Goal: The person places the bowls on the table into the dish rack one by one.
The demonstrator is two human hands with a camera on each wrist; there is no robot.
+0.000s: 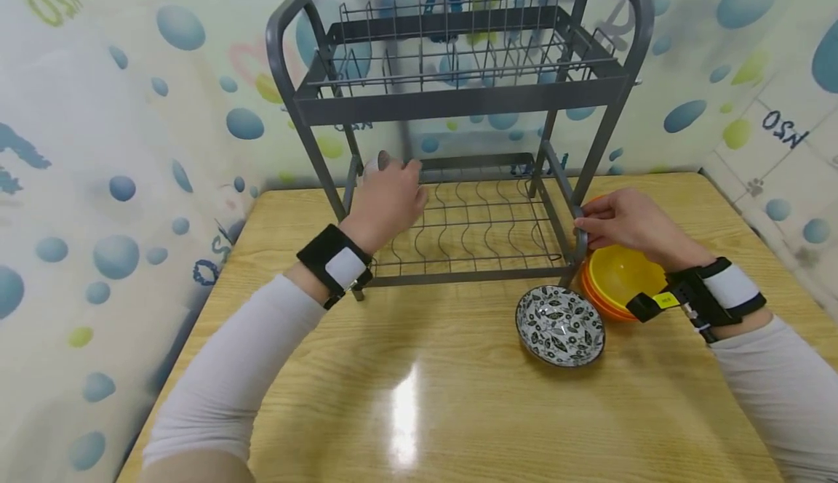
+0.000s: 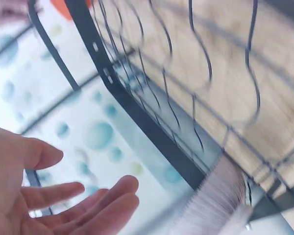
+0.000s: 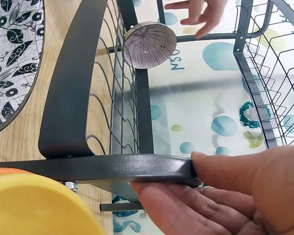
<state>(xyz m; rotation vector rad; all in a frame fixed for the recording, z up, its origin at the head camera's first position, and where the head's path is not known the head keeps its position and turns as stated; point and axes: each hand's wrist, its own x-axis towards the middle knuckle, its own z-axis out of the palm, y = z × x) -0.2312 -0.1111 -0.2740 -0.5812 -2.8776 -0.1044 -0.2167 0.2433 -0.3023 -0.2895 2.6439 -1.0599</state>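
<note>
On the lower tier of a two-tier dark grey dish rack [image 1: 458, 97], a small bowl with fine streaked lines [image 3: 149, 45] leans at the left end. In the head view it is mostly hidden behind my left hand [image 1: 389, 199]. The left wrist view shows that hand [image 2: 63, 191] with fingers spread and bare, apart from the streaked bowl [image 2: 215, 196]. At the rack's right side, my right hand [image 1: 625, 225] pinches the lower tier's curved end bar [image 3: 152, 167] between thumb and fingers.
Beside the rack's front right leg lies a black-and-white floral bowl [image 1: 559, 325] on the wooden table [image 1: 340, 396]. Stacked yellow [image 1: 625, 276] and orange bowls [image 1: 592, 301] sit under my right wrist. A patterned wall [image 1: 164, 105] stands close behind the rack.
</note>
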